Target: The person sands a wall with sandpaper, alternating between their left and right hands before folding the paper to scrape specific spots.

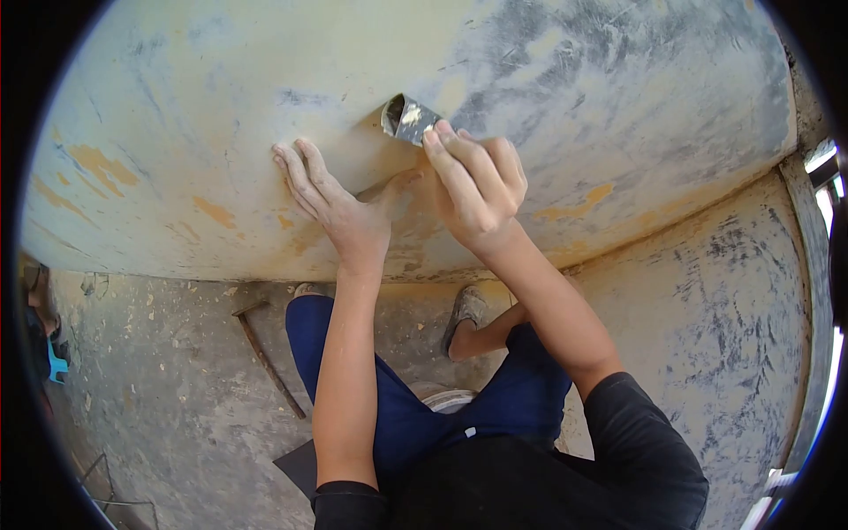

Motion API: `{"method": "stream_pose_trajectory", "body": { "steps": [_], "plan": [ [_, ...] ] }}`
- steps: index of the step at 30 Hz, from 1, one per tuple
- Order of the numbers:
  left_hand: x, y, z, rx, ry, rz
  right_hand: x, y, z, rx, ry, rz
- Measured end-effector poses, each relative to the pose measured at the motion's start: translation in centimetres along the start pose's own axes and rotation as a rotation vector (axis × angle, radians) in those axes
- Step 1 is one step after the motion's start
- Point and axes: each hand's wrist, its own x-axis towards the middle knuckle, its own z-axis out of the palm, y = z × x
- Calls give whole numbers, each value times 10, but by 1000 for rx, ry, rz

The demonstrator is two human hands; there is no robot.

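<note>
A large curved panel [380,53], cream and grey with orange patches and dark scuffs, spans the upper view. My left hand [327,194] lies on it with dusty fingers stretched out and the thumb apart. To its right, my right hand [477,177] pinches a folded piece of sandpaper [413,122] between thumb and fingers. The sandpaper is dark grey with pale spots and curls into an open loop at its far end, close over the panel. My right thumb is mostly hidden behind the fingers.
A hammer [269,367] with a long handle lies on the concrete floor [194,424] at left. Near my left forearm is a flat dark sheet [299,466]. Another scuffed curved surface [707,327] stands at right, and a blue object [56,362] at far left.
</note>
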Motion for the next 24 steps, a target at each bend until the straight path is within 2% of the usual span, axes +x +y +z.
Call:
{"method": "stream_pose_trajectory", "body": {
  "steps": [5, 11, 15, 17, 20, 24],
  "plan": [
    [1, 3, -1, -50, -14, -21, -40, 17, -37, -50, -80, 29],
    [1, -2, 0, -31, -1, 9, -2, 2, -5, -20, -4, 17],
    [1, 0, 0, -42, -8, -17, -23, 6, -16, -54, -2, 3],
    [1, -1, 1, -56, 5, 4, -47, 14, -35, -89, -66, 53],
    [1, -2, 1, -61, 16, 19, -43, 14, -32, -86, -48, 71],
    [0, -2, 0, -16, -7, -7, 3, -2, -2, -5, 13, 65]
  ]
}}
